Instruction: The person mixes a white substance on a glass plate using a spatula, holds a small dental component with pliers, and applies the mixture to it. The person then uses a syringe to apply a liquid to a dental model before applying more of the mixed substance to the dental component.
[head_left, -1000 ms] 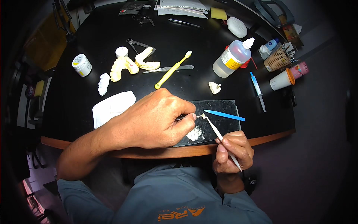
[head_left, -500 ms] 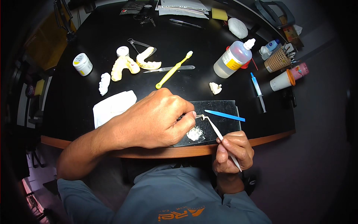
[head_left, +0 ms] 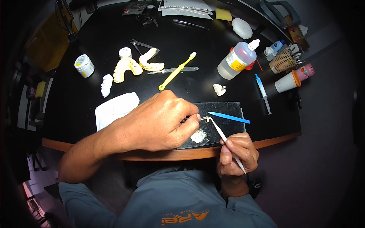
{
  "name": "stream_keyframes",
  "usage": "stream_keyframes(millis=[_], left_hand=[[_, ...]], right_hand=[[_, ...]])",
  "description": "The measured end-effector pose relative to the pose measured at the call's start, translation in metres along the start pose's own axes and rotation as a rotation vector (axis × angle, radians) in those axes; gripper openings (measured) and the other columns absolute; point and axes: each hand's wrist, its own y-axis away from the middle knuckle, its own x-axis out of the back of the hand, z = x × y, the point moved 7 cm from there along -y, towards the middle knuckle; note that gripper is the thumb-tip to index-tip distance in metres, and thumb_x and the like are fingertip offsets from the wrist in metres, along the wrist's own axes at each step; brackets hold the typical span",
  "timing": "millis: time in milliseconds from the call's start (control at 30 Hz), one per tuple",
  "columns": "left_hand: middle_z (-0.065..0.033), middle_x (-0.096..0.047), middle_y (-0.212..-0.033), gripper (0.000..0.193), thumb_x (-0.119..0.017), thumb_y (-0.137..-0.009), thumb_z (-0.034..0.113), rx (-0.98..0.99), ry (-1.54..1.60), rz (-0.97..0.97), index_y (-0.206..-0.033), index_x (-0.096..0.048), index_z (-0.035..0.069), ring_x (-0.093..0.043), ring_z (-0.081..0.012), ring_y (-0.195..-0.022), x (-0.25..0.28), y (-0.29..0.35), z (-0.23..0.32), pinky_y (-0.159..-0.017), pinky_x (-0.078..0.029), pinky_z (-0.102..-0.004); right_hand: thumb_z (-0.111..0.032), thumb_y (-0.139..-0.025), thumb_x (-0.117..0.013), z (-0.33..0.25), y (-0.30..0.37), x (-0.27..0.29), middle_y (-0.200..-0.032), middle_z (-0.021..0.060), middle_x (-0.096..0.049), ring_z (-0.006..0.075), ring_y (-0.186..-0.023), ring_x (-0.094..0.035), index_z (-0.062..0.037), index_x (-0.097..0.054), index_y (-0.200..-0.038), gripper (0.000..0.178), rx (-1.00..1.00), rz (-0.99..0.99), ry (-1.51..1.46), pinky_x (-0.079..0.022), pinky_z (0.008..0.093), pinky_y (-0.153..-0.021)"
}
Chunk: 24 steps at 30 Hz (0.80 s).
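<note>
Here the white instrument slants up-left from the right hand.

Black round tabletop; dark glass mixing slab bearing white powder heap; slim blue plastic spatula; yellow plastic toothbrush.

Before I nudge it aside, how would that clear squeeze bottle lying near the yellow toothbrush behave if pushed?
The clear squeeze bottle lies on its side on the black table, so it would probably roll, likely curving since it tapers to a white nozzle. It looks like thin plastic, so probably light and a bit squashy. How full it is cannot be told.
</note>
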Motion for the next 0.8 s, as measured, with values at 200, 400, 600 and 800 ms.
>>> stream_keyframes(millis=[200, 400, 600, 800], left_hand=[[-0.0176, -0.044, -0.050, 0.033, -0.058, -0.097, 0.010, -0.039, -0.001, 0.001, -0.068, -0.056, -0.004, -0.045, -0.0319, -0.043, 0.0002, -0.0006, 0.0027, -0.049, -0.037, -0.0434], [-0.0176, -0.045, -0.050, 0.031, -0.059, -0.096, 0.009, -0.039, -0.003, -0.009, -0.068, -0.056, -0.004, -0.047, -0.0322, -0.043, -0.0010, -0.0011, 0.0022, -0.049, -0.038, -0.0434], [-0.0186, -0.047, -0.052, 0.028, -0.060, -0.095, 0.009, -0.047, -0.016, 0.005, -0.071, -0.059, -0.005, -0.049, -0.0328, -0.044, -0.0017, 0.0000, -0.0005, -0.050, -0.039, -0.0436], [-0.0187, -0.048, -0.052, 0.026, -0.060, -0.094, 0.009, -0.040, -0.030, -0.003, -0.073, -0.060, -0.006, -0.050, -0.0325, -0.045, -0.0015, -0.0003, -0.0003, -0.050, -0.039, -0.0430]], right_hand=[[0.007, -0.081, -0.070, -0.0006, -0.0006, 0.0032, -0.082, 0.0117, -0.072, 0.0198, -0.067, -0.071, 0.0019, -0.073, -0.104, 0.024, -0.028, -0.004, 0.002, -0.057, 0.0280, -0.057], [0.007, -0.080, -0.070, 0.0000, -0.0008, 0.0039, -0.080, 0.0119, -0.072, 0.0203, -0.067, -0.071, 0.0023, -0.073, -0.106, 0.026, -0.036, -0.008, -0.003, -0.057, 0.0283, -0.058], [0.007, -0.081, -0.069, 0.0006, -0.0019, 0.0043, -0.079, 0.0121, -0.072, 0.0201, -0.066, -0.071, 0.0025, -0.072, -0.106, 0.025, -0.042, -0.009, -0.023, -0.057, 0.0288, -0.059], [0.006, -0.081, -0.068, 0.0031, -0.0014, 0.0046, -0.078, 0.0124, -0.072, 0.0197, -0.066, -0.071, 0.0024, -0.072, -0.105, 0.024, -0.059, -0.010, -0.037, -0.056, 0.0288, -0.059]])
